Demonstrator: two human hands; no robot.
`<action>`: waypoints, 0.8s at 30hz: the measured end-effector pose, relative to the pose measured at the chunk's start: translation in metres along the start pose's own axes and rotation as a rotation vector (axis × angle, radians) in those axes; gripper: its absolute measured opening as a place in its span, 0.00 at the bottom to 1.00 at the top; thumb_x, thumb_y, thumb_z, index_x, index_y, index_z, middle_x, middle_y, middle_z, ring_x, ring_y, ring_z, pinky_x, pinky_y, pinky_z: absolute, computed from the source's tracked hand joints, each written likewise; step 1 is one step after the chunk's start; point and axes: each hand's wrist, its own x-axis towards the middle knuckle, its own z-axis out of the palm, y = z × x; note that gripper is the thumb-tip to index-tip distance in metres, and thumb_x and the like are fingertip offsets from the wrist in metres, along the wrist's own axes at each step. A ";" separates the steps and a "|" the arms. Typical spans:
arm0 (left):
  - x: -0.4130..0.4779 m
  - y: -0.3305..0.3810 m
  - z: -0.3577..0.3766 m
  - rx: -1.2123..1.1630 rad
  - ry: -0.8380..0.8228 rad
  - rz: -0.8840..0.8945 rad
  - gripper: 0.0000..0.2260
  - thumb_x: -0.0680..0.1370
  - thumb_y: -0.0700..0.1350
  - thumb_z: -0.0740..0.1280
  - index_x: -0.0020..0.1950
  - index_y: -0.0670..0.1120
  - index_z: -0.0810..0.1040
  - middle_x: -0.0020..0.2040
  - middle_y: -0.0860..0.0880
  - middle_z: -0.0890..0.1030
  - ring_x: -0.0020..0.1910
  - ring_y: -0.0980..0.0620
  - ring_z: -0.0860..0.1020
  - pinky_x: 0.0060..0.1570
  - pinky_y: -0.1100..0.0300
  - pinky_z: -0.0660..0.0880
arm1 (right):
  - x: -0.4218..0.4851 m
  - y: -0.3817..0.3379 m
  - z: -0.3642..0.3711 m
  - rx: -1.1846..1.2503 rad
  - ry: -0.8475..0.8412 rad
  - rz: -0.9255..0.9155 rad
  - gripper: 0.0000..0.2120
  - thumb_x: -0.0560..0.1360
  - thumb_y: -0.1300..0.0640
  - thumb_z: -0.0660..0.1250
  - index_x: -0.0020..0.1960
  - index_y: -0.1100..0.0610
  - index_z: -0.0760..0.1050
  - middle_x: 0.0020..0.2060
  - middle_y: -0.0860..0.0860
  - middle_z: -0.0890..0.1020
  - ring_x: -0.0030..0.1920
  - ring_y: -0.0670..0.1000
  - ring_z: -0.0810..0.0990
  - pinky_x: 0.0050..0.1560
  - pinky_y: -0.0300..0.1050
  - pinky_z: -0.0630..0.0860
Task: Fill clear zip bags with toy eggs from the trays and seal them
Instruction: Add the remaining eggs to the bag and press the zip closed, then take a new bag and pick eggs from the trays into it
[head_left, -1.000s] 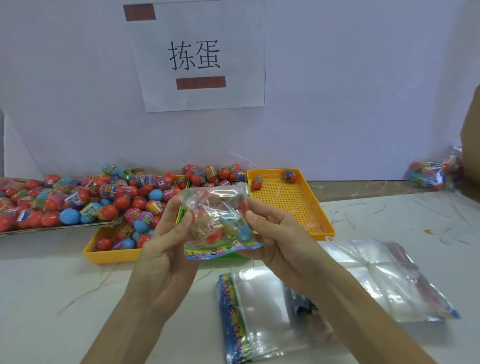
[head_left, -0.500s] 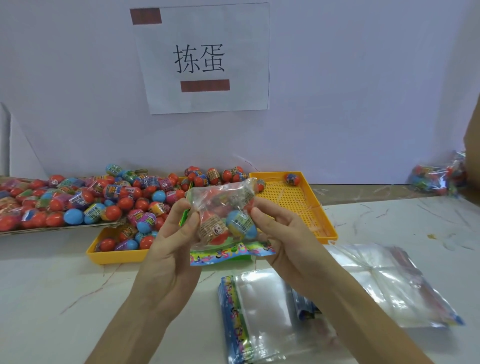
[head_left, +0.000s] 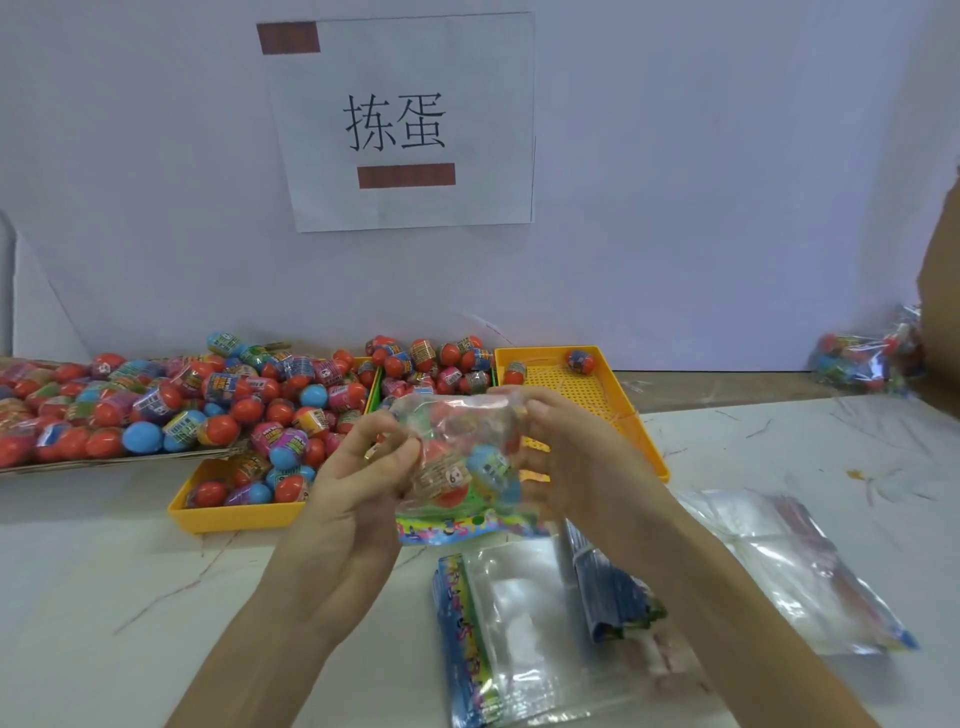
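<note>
Now we see filled zip bag (head_left: 457, 467) raised between both hands, above table, before yellow trays (head_left: 234, 519); since half second ago right hand (head_left: 571, 457) climbed from bag's side to top edge, pinching it; left hand (head_left: 353, 499) pinches opposite upper edge; we judge sealing under way; empty bags (head_left: 519, 623) wait below.

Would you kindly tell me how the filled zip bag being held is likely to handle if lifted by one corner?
Probably floppy: the thin zip bag crumples between the left hand and right hand. Its rounded toy eggs look loose, so they would likely shift and sag downward.
</note>
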 end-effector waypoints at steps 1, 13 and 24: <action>-0.001 0.000 -0.001 0.021 0.001 -0.021 0.08 0.65 0.41 0.74 0.40 0.52 0.83 0.46 0.47 0.82 0.46 0.49 0.81 0.50 0.53 0.80 | 0.000 -0.001 -0.002 -0.047 0.004 -0.015 0.16 0.74 0.50 0.71 0.59 0.54 0.80 0.44 0.50 0.83 0.42 0.50 0.81 0.38 0.45 0.79; 0.015 -0.006 -0.018 0.253 0.247 -0.075 0.06 0.79 0.38 0.65 0.44 0.46 0.77 0.36 0.49 0.84 0.28 0.54 0.82 0.28 0.62 0.80 | -0.025 -0.033 -0.063 -0.562 -0.274 0.023 0.05 0.79 0.56 0.69 0.51 0.54 0.83 0.44 0.58 0.82 0.41 0.48 0.80 0.41 0.39 0.77; 0.020 -0.008 -0.010 0.298 0.272 -0.168 0.06 0.81 0.35 0.62 0.45 0.42 0.76 0.35 0.47 0.85 0.39 0.42 0.76 0.40 0.48 0.71 | -0.020 -0.044 -0.103 -0.034 0.554 -0.303 0.18 0.81 0.59 0.63 0.70 0.54 0.71 0.62 0.56 0.81 0.56 0.59 0.85 0.53 0.52 0.82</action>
